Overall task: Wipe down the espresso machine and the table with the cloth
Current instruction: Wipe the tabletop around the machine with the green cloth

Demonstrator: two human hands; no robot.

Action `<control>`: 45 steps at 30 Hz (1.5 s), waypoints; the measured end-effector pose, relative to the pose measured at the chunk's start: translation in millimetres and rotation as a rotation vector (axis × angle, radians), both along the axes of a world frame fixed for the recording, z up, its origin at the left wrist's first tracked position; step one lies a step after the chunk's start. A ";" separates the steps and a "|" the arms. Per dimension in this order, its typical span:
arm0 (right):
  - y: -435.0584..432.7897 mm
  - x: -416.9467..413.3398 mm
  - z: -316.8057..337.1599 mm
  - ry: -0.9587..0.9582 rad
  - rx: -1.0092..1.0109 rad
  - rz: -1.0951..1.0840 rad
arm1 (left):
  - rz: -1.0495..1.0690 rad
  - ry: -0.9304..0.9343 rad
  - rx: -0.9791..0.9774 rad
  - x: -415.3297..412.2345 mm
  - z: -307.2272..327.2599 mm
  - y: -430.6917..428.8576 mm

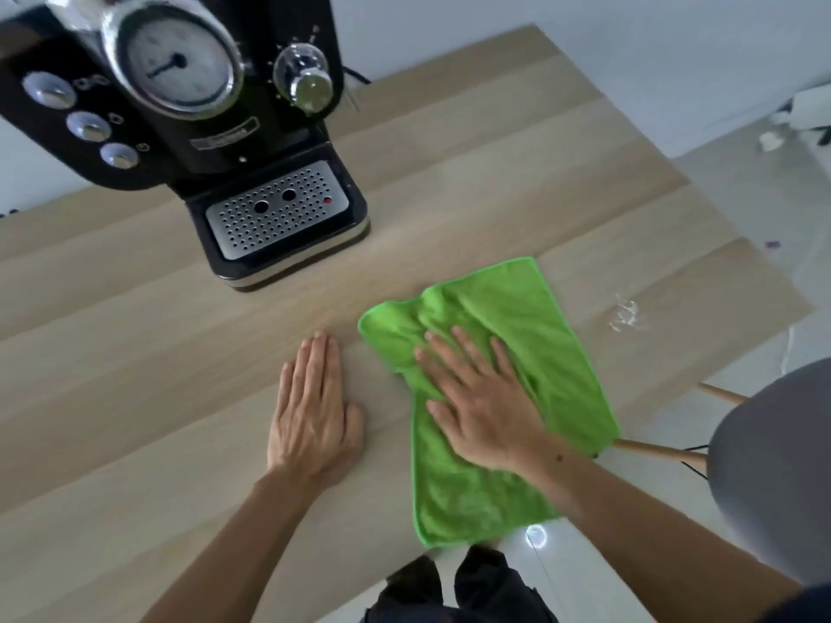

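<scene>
A black espresso machine (pixel 189 128) with a round gauge, chrome buttons and a perforated drip tray stands at the back left of the light wooden table (pixel 135 330). A bright green cloth (pixel 530 317) lies spread on the table near its front right edge, one corner hanging over. My right hand (pixel 481 397) presses flat on the cloth with fingers spread. My left hand (pixel 314 406) rests flat on the bare wood just left of the cloth, holding nothing.
A small wet or shiny patch (pixel 627 314) shows on the table right of the cloth. A grey chair (pixel 773 465) with wooden legs stands at the right, beside the table edge. White floor and small scraps lie beyond. My legs show below the table's front edge.
</scene>
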State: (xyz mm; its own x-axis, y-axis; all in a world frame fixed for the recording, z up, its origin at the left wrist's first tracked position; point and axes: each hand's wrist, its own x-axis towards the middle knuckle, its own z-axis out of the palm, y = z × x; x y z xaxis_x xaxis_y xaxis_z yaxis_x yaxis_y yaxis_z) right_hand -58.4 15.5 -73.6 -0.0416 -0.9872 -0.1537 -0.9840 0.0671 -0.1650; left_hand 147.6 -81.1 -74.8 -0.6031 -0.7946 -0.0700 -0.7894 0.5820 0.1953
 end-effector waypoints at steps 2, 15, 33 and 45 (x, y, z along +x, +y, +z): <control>1.6 -28.7 0.6 0.030 0.004 -0.244 | -0.024 0.000 0.019 -8.2 2.8 4.9; 38.3 -82.0 6.1 0.066 0.128 -0.497 | 0.013 -0.025 0.041 -66.8 -0.2 44.2; 40.4 -100.6 5.5 -0.007 0.116 -0.031 | 0.015 -0.090 0.036 -69.5 1.0 43.3; -43.0 -107.3 1.1 0.001 -0.024 -0.123 | -0.025 -0.059 0.078 -95.6 4.4 29.5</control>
